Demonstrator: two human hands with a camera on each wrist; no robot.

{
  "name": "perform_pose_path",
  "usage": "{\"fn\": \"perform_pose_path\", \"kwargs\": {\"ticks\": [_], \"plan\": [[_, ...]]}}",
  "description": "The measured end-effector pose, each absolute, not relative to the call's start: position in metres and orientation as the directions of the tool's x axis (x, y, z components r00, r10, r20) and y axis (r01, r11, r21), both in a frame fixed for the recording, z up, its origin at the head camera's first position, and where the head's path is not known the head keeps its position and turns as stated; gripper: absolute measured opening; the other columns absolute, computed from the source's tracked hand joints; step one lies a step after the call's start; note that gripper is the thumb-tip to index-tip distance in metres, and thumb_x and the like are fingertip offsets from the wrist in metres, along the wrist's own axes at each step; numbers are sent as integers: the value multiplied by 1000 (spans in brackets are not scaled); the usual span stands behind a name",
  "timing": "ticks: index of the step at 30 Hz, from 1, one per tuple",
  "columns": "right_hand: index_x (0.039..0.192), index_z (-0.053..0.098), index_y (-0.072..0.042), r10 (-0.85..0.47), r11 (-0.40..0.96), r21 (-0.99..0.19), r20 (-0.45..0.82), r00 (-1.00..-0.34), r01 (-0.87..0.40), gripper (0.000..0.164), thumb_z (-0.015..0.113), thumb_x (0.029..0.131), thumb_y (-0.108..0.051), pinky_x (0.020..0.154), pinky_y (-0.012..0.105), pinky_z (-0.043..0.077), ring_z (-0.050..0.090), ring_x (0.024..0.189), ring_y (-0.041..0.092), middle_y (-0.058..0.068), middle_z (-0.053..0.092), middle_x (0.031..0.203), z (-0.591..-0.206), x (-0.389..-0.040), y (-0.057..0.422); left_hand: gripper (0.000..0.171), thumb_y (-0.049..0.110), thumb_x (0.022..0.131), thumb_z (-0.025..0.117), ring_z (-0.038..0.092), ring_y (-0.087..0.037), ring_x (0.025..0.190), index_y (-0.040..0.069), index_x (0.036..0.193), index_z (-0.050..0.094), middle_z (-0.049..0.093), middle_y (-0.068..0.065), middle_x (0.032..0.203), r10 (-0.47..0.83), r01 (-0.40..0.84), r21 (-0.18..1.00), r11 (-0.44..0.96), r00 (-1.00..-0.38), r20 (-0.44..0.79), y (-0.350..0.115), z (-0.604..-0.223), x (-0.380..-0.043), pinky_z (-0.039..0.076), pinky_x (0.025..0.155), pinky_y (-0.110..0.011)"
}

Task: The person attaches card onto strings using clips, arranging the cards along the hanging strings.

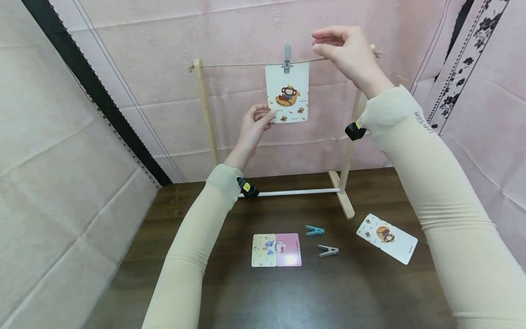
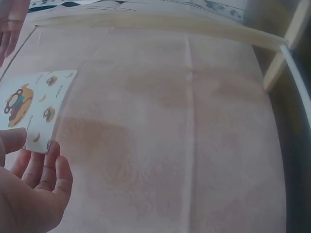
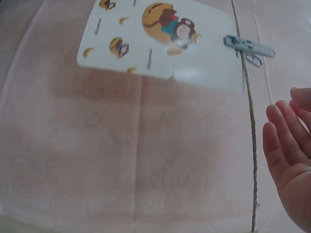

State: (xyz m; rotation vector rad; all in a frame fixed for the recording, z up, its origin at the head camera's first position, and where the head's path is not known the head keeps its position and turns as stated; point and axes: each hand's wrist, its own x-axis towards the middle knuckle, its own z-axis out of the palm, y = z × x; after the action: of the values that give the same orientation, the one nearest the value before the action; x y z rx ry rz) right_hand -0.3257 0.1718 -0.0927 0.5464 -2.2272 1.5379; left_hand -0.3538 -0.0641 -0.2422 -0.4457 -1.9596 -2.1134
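Observation:
A white card (image 1: pixel 287 93) with a monkey picture hangs from a thin rope (image 1: pixel 242 65), held at its top edge by a grey-blue clothespin (image 1: pixel 287 59). My left hand (image 1: pixel 257 125) pinches the card's lower left corner, thumb in front and fingers behind in the left wrist view. To the right of the clothespin, just above the rope, my right hand (image 1: pixel 345 52) has its fingers loosely bent with nothing between them. The right wrist view shows that hand (image 3: pixel 291 150) apart from both clothespin and card.
The rope runs between wooden posts (image 1: pixel 204 109) of a stand with a white bottom bar (image 1: pixel 297 192). On the brown table (image 1: pixel 263 301) lie a blue clothespin (image 1: pixel 314 230), a grey clothespin (image 1: pixel 328 251), a yellow-and-pink card (image 1: pixel 289 250) and another monkey card (image 1: pixel 387 238).

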Motion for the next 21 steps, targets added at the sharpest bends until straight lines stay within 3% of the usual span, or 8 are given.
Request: {"fn": "perform_pose_path", "kwargs": {"ticks": [5, 13, 21], "plan": [[128, 70, -10, -99, 338, -783, 522, -847, -523, 33, 71, 96, -18, 92, 21, 46, 63, 103, 9, -3, 71, 114, -96, -323, 183, 31, 18, 98, 69, 65, -19, 86, 2, 122, 59, 69, -11, 110, 54, 356, 934, -45, -932, 358, -71, -245, -352, 54, 84, -33], [122, 73, -11, -96, 352, -779, 522, -847, -520, 29, 73, 94, -18, 84, 19, 46, 63, 96, 8, -7, 72, 108, -100, -319, 196, 31, 21, 98, 68, 65, -33, 103, 4, 123, 59, 69, -12, 112, 73, 342, 940, -1, -937, 341, -83, -248, -348, 53, 94, -40], [118, 76, -16, -100, 369, -778, 511, -854, -509, 24, 74, 94, -18, 81, 19, 44, 61, 90, 6, -12, 73, 99, -108, -317, 206, 31, 19, 99, 68, 67, -25, 95, 2, 123, 60, 70, -14, 111, 74, 348, 937, 34, -936, 345, -93, -252, -346, 51, 97, -46]]}}
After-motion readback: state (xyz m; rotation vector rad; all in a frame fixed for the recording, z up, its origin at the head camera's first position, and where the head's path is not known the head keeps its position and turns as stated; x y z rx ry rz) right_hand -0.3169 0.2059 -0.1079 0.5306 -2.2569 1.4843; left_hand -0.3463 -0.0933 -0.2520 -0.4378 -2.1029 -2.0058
